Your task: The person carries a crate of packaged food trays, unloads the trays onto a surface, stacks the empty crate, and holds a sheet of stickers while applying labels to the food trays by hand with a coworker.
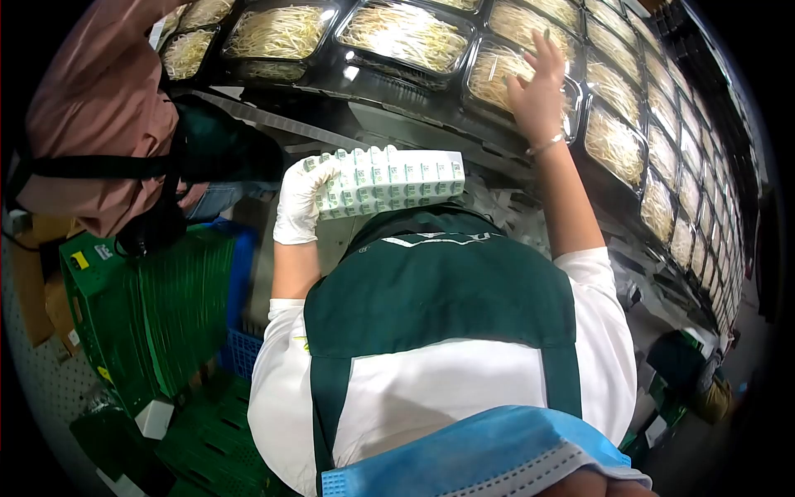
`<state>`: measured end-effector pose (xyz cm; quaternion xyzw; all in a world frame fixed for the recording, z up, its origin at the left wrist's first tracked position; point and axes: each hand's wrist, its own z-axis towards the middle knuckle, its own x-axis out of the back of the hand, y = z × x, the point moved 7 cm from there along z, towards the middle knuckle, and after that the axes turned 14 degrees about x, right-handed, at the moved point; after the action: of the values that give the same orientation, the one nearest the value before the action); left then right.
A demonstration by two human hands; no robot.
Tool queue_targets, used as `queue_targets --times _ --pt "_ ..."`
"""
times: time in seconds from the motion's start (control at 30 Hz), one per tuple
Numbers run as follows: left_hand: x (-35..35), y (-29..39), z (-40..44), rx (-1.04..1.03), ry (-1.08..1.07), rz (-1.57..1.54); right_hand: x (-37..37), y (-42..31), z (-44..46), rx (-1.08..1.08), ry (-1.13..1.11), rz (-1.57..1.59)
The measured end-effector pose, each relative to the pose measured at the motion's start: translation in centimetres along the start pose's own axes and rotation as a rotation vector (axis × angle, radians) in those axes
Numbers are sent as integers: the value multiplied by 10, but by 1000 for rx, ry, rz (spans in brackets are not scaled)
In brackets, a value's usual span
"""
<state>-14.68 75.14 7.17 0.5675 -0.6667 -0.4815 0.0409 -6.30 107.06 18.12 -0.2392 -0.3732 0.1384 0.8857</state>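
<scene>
Left hand [303,197] grips label strips [406,176], many apparently unused; right hand [538,89], fingers spread, over a sprout pack [490,76]; finished count unclear.

Sprout packs [406,37] in rows ahead of you, wrapping round to your right. Labels [397,178] in your left hand [300,199]. Right hand [542,95] over front-row pack. Co-worker [103,141] left, crates [178,315] behind.

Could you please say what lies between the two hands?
In the head view, the labels in the left hand span part of it; the bench's dark edge shows between them and the right hand.
</scene>
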Motion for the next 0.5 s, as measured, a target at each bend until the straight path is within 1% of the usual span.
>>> queue_targets --times 0.03,0.1,0.17,0.2,0.23,0.3,0.33,0.37,0.4,0.43,0.5 --pt "8 -1 3 7 -12 -1 -7 -1 0 40 -38 -168" --pt "24 2 5 -24 19 18 -14 11 -5 38 -82 -194" --pt "35 8 1 -45 -3 -22 -2 10 0 121 -81 -673" --pt "41 12 -2 -68 3 -44 11 31 1 213 -52 -743" --pt "46 15 -3 -94 9 -70 29 44 10 -127 -140 -884" --pt "55 12 0 -101 1 -66 40 72 30 -213 22 -333" --pt "60 10 2 -90 12 -53 32 82 43 -304 94 -24" --pt "64 8 4 -82 24 -39 23 86 58 -236 70 -138" --pt "59 13 1 -77 49 23 15 88 67 -244 54 -208" --pt "54 17 -1 -83 50 20 6 90 78 -248 36 -277" --pt "50 24 -4 -107 114 18 -4 99 82 -277 304 -250"
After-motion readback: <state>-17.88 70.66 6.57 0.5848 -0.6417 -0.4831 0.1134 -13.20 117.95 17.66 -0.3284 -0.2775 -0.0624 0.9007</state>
